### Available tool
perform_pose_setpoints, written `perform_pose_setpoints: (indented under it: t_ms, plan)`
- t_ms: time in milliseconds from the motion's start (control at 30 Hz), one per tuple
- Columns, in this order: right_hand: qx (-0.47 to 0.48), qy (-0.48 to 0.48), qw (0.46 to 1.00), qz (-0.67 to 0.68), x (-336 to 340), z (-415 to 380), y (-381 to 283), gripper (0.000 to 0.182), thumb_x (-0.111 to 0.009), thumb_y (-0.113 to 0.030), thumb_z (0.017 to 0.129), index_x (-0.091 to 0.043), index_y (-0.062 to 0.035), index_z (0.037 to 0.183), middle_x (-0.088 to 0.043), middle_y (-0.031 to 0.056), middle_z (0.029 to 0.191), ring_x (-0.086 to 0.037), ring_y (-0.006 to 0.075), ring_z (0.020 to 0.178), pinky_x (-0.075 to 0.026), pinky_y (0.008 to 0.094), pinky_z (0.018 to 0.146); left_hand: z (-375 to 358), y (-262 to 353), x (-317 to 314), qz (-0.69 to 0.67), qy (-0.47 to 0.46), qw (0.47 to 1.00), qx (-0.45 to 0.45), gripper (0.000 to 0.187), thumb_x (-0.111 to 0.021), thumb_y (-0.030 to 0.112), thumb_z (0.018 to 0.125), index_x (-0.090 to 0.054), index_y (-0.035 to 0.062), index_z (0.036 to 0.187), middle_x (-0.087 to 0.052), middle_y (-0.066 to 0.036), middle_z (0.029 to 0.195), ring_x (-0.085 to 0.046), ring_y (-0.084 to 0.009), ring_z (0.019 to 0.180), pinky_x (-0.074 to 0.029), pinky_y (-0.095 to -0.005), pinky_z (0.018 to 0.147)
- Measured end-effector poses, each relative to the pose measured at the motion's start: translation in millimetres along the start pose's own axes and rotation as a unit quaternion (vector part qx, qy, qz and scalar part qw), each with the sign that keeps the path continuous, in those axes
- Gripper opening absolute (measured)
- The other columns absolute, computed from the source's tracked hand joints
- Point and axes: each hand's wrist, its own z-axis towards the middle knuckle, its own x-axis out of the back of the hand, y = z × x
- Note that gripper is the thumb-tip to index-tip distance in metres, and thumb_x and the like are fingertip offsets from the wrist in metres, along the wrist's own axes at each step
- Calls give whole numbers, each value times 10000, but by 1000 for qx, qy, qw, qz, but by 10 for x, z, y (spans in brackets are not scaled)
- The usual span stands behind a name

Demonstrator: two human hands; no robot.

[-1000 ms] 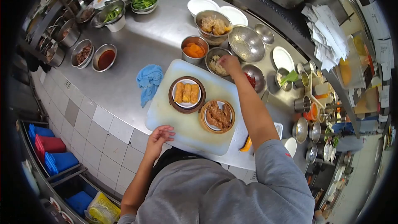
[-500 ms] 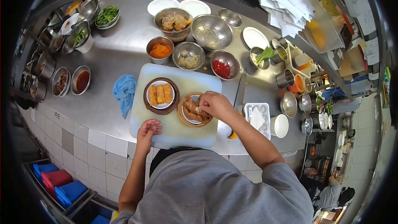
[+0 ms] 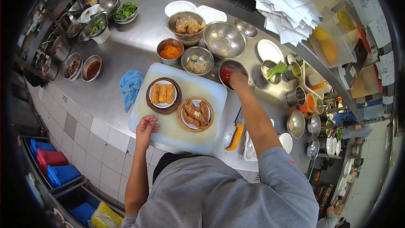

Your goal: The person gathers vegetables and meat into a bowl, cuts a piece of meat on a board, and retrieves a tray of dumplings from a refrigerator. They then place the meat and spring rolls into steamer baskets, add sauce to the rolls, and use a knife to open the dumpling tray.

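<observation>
While the right hand (image 3: 237,79) dips into the steel bowl of red bits (image 3: 231,72) just past the far right corner of the white cutting board (image 3: 168,131), its fingers are bunched down inside the bowl; whether they have pinched anything, I cannot tell. Left hand (image 3: 146,126) rests flat and empty on the board's near left edge, fingers loosely spread.

Progress, as I judge it: 2 bamboo steamers sit plated on the board. The one with brown meat pieces (image 3: 195,114), near the board's middle, already carries pale flecks on top; no red shows on it, so that garnish looks outstanding. The one with yellow rolls (image 3: 163,95), toward the far left, looks bare.

Counts:
- 3 rolls in the left steamer.
- 5 steel bowls in the cluster beyond the board's far edge: orange chunks (image 3: 170,52), pale mince (image 3: 197,61), red bits, fried pieces (image 3: 187,25), 1 empty (image 3: 224,39).
- 1 blue cloth (image 3: 130,83) on the bench off the board's left edge.
- 1 orange-handled knife (image 3: 234,135) off its right edge.
</observation>
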Motion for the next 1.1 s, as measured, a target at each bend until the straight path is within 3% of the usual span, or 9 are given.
perform_pose_setpoints:
  t_ms: [233, 333, 467, 533, 633, 733, 900, 967, 1100]
  plan:
    - [6, -2, 974, 225, 595, -233, 349, 246, -737, -299, 794, -739, -117, 958, -710, 149, 998, -674, 325, 933, -519, 425, 813, 4, -29, -26, 11, 11, 1000, -8, 243, -498, 65, 983, -566, 20, 1211, -644, -78, 1092, -645, -135, 829, -560, -269, 690]
    - [53, 94, 960, 257, 477, -231, 451, 252, -752, -275, 786, -732, -94, 961, -712, 151, 955, -678, 314, 885, -518, 411, 792, 35, 12, -20, 11, -1, 1000, 3, 253, -522, 94, 978, -555, 20, 1218, -639, -77, 1086, -648, -142, 831, -562, -271, 692]
    - [33, 66, 904, 421, 781, -653, 229, 234, -765, -225, 798, -722, -50, 947, -707, 121, 856, -650, 200, 767, -499, 317, 707, 56, -63, 40, 12, -16, 1000, 5, 238, -521, 92, 983, -575, 28, 1206, -645, -68, 1086, -646, -136, 835, -559, -268, 687]
    - [74, -11, 825, 561, 958, -1015, -31, 181, -758, -176, 827, -721, -41, 940, -682, 72, 807, -591, 111, 723, -471, 258, 655, 45, -45, 44, 6, -18, 1000, 12, 240, -540, 115, 982, -582, 33, 1203, -649, -65, 1093, -646, -136, 842, -554, -268, 692]
    - [244, 35, 868, 431, 1006, -1474, -420, 131, -721, -167, 830, -739, -77, 923, -685, 89, 854, -638, 216, 762, -509, 318, 688, 33, -28, 24, 5, -25, 1000, 9, 241, -543, 128, 985, -585, 37, 1204, -653, -65, 1098, -644, -133, 839, -550, -268, 695]
    - [354, 77, 883, 297, 957, -1871, -781, 135, -717, -112, 821, -729, -75, 950, -676, 84, 884, -640, 244, 842, -515, 354, 743, 3, -13, -48, 7, -36, 999, 18, 236, -540, 138, 989, -590, 43, 1199, -655, -62, 1104, -638, -129, 842, -549, -267, 694]
    - [316, 88, 913, 241, 942, -2024, -901, 127, -664, -127, 833, -727, -107, 941, -646, 80, 846, -628, 306, 908, -515, 404, 776, -55, -6, -343, 15, -78, 996, 46, 253, -544, 134, 985, -580, 50, 1220, -641, -60, 1120, -629, -127, 861, -555, -267, 672]
    - [223, -6, 923, 315, 1123, -2068, -887, 142, -648, -107, 849, -725, -95, 968, -644, 99, 882, -632, 304, 879, -513, 382, 772, -86, -3, -494, 22, -117, 992, 48, 290, -567, 126, 973, -556, 52, 1253, -611, -60, 1150, -621, -127, 863, -563, -269, 662]
    - [218, 29, 877, 427, 744, -1916, -724, 181, -638, -100, 859, -716, -67, 1019, -635, 126, 921, -635, 295, 846, -510, 361, 761, -93, -13, -655, 72, -132, 987, 54, 380, -579, 147, 967, -502, 59, 1329, -573, -45, 1152, -618, -139, 843, -572, -275, 610]
